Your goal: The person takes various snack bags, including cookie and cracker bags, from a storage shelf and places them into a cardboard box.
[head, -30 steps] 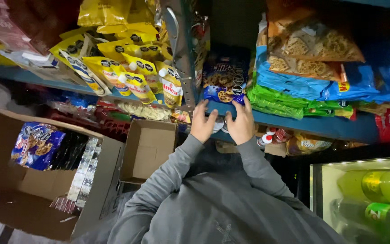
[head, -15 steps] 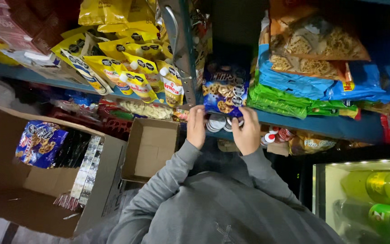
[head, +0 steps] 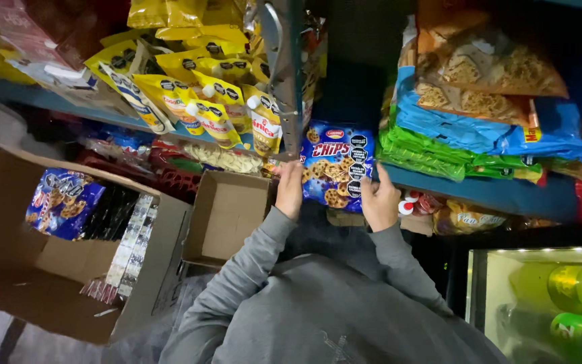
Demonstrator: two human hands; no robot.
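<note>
We hold a blue cookie bag (head: 335, 168) upright at the blue shelf (head: 479, 192) edge, left hand (head: 289, 189) and right hand (head: 378, 199) grasping its sides. It seems only partly seated, though the dim gap hides its base. More bags wait in the cardboard box (head: 69, 269). Compared with a moment ago, the bag sits higher.

Both hands only half show: the left hand (head: 289, 190) and right hand (head: 378, 199) have their fingertips tucked behind the blue cookie bag (head: 335, 170), so the grip's hard to read. Green bottles (head: 577, 303) run off the right edge, blurry behind glass. The big cardboard box (head: 28, 269) gets cut off at left. Stuff under the blue shelf (head: 479, 192) is too dark to tell.
</note>
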